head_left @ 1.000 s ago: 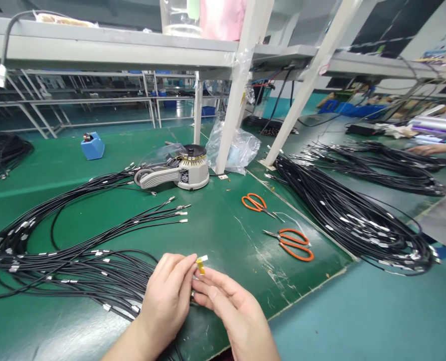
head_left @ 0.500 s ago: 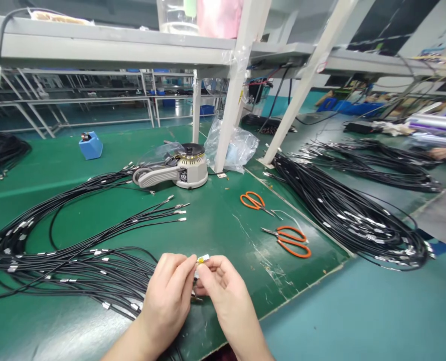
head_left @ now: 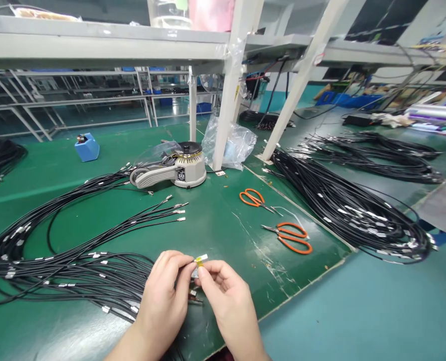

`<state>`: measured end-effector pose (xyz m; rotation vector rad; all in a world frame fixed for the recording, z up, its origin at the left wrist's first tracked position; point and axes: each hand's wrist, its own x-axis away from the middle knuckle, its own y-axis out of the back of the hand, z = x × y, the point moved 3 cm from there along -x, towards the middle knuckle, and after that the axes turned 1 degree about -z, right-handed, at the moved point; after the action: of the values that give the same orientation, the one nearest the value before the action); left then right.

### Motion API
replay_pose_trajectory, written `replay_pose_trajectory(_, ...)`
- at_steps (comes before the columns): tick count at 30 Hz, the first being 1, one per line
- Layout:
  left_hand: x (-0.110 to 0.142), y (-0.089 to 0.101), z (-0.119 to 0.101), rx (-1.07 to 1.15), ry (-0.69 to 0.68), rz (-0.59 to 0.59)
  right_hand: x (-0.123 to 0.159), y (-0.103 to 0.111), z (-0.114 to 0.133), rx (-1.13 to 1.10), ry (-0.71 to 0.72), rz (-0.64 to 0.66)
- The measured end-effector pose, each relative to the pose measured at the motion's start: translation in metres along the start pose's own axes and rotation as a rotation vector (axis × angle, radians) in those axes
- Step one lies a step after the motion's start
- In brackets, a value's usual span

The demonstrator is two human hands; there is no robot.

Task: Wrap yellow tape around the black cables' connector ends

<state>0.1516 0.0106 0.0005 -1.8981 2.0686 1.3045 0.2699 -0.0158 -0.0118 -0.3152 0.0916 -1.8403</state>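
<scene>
My left hand pinches a black cable close to its end, and a white connector sticks out past the fingertips. Yellow tape shows on the cable end just behind that connector. My right hand closes thumb against fingers on the yellow tape, its tip almost touching the left one. Below the hands, more cable ends poke out, partly hidden by the left hand. A bundle of black cables with silvery-white labels runs leftward from under the left hand.
Two orange-handled scissors lie right of the hands. Behind them stands a grey round tape dispenser, with a blue holder farther left. A large cable coil lies to the right, past shelf posts.
More yellow tape shows between the fingertips, and the right thumb has shifted slightly against it. The view has swung a little, moving the background slightly left. A hand at the far right has left view.
</scene>
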Motion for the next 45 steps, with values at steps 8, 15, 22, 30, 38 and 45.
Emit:
replay_pose_trajectory(8, -0.004, 0.004, 0.003, 0.072, 0.217, 0.103, -0.004, -0.001, -0.001, 0.07, 0.045, -0.028)
replay_pose_trajectory(15, -0.006, 0.004, 0.005, 0.119, 0.35, 0.115, -0.006, -0.002, 0.001, 0.106, 0.087, -0.01)
replay_pose_trajectory(22, -0.004, 0.003, 0.008, 0.189, 0.479, 0.134, -0.004, -0.002, 0.007, 0.181, 0.121, -0.014)
replay_pose_trajectory(30, 0.001, 0.0, 0.012, 0.332, 0.608, 0.163, -0.007, -0.004, 0.003, 0.217, 0.12, -0.008)
replay_pose_trajectory(38, -0.001, -0.001, 0.012, 0.51, 0.724, 0.163, -0.008, -0.004, 0.001, 0.217, 0.15, -0.013)
replay_pose_trajectory(45, -0.002, -0.002, 0.017, 0.785, 0.795, 0.252, -0.01, -0.003, 0.0, 0.218, 0.218, 0.045)
